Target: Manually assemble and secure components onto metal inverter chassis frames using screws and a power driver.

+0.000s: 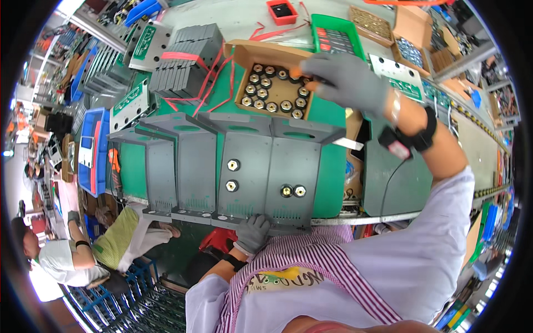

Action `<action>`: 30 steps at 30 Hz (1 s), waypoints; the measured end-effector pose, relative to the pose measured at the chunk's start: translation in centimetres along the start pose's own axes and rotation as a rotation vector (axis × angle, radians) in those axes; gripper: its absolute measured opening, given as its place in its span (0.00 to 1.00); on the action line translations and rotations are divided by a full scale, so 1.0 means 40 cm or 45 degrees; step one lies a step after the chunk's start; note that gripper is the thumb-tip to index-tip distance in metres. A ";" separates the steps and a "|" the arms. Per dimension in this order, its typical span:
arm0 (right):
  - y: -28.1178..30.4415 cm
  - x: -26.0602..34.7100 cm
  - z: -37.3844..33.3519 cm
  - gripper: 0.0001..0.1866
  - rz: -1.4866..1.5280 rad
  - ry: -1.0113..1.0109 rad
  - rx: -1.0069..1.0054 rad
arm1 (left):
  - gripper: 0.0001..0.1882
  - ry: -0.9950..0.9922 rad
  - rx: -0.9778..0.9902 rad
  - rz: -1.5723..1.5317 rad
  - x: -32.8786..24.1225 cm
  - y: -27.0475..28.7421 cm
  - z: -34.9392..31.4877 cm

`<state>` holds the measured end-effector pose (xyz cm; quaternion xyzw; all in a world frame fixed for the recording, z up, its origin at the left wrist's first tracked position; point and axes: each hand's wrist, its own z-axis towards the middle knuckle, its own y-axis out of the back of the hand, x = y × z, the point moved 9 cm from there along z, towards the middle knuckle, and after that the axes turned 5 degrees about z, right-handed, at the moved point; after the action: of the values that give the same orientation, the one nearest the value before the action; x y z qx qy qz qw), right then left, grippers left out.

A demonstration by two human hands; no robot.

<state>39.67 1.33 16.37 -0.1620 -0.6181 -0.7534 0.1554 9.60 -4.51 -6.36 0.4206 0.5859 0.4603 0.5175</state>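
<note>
Grey bent-metal panels [196,166] stand side by side before me. Two hex-topped brass fittings [231,186] sit on one panel, and two more fittings [300,191] on the panel to its right. At the front edge, my left hand [252,233], in a grey glove, has its fingers curled over the panel flange [288,228]. My right hand [347,80], in a grey glove with bare fingertips, reaches over the right side of an open cardboard box [239,55]. Several black-and-brass fittings [271,106] stand inside. Its thumb and forefinger are apart above them.
A stack of grey metal parts [189,66] with pink strapping stands behind left. Beyond the box are a green bin [333,25] and a red tray [282,12]. A blue bin [93,150] and an orange-handled tool [115,166] are at left. Another person [66,252] is lower left.
</note>
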 end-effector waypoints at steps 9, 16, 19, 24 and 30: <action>-0.528 -0.269 0.300 0.23 -0.404 -0.359 0.897 | 0.09 0.100 -0.329 0.056 0.020 0.038 0.018; -0.595 -0.340 0.310 0.34 -0.323 -0.307 0.595 | 0.08 0.223 -0.328 0.052 0.037 0.026 0.005; -0.618 -0.324 0.311 0.33 -0.314 -0.223 0.589 | 0.07 0.300 -0.286 0.027 0.059 0.006 -0.010; -0.665 -0.330 0.325 0.35 -0.265 -0.063 0.578 | 0.09 0.222 -0.201 -0.051 0.044 -0.013 -0.026; -0.674 -0.358 0.324 0.30 -0.209 -0.203 0.430 | 0.07 0.317 -0.256 -0.003 0.049 0.011 -0.035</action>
<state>41.53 19.61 -11.24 -0.1417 -0.7572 -0.6339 0.0691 8.01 -2.65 -6.32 0.3056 0.5972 0.5646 0.4808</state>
